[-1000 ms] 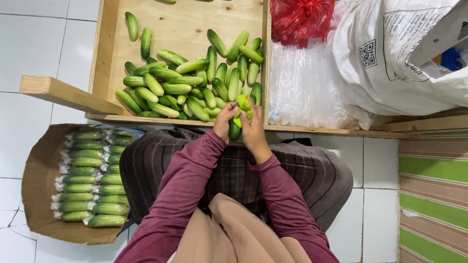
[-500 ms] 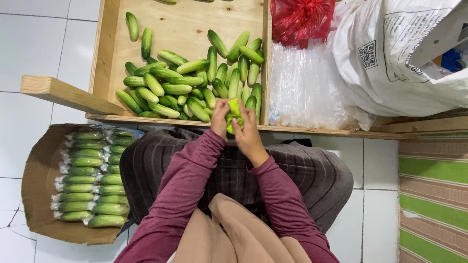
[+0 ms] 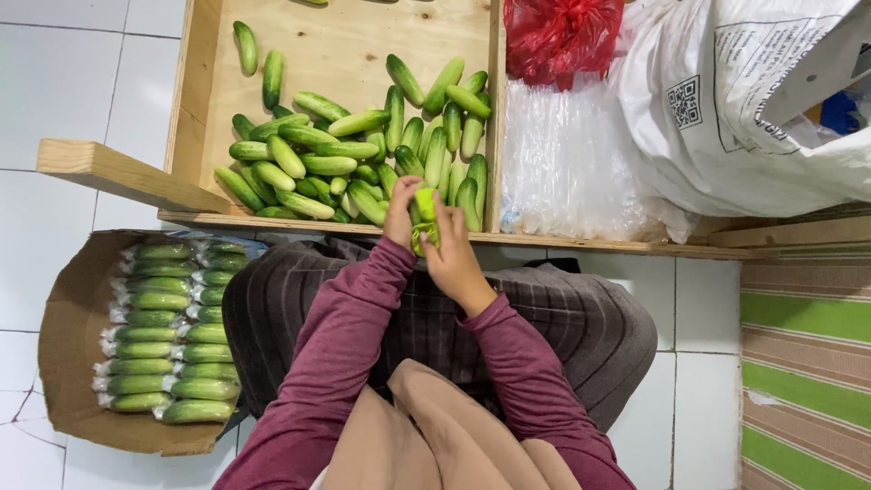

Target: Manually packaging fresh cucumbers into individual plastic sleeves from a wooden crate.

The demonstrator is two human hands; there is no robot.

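My left hand (image 3: 401, 210) and my right hand (image 3: 454, 252) meet at the front edge of a wooden tray (image 3: 204, 109), both closed around a small green cucumber (image 3: 425, 210) that seems partly wrapped in clear film. Just beyond my fingers lies a heap of loose cucumbers (image 3: 354, 163) in the tray. Both arms wear maroon sleeves and rest over my lap.
A cardboard box (image 3: 63, 363) of wrapped cucumbers (image 3: 168, 331) sits on the tiled floor at my left. Beside the tray lies a stack of clear plastic bags (image 3: 567, 159), with a red bag (image 3: 558, 36) behind and a big white sack (image 3: 744, 109) at right.
Both hands have drawn back a little from the pile toward my body, still holding the cucumber between them.
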